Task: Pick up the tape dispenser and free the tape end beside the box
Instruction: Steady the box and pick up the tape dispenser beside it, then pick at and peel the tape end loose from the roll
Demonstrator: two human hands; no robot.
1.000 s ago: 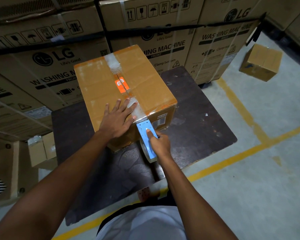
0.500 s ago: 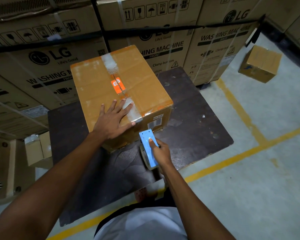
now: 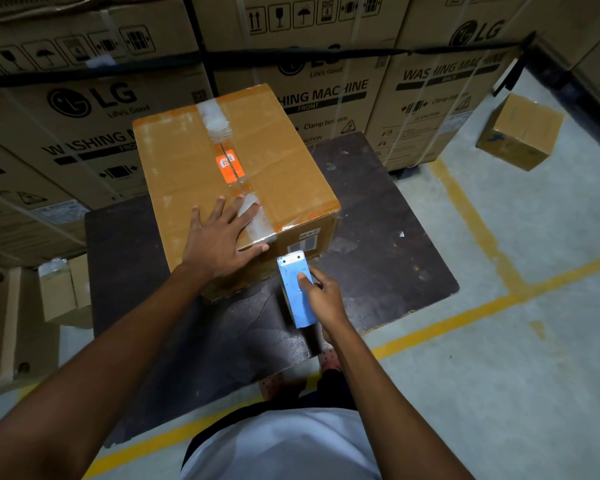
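Dispenser (image 3: 297, 291) held in right hand (image 3: 323, 299), just off the box (image 3: 236, 181) near face, long axis pointing toward it, toothed end foremost. Left hand (image 3: 219, 237) lies flat on box top, gripping nothing.

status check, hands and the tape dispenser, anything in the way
Left hand flat on box top. Right hand gripping blue tape dispenser, cutter end near box front. Nothing in the way on the table.
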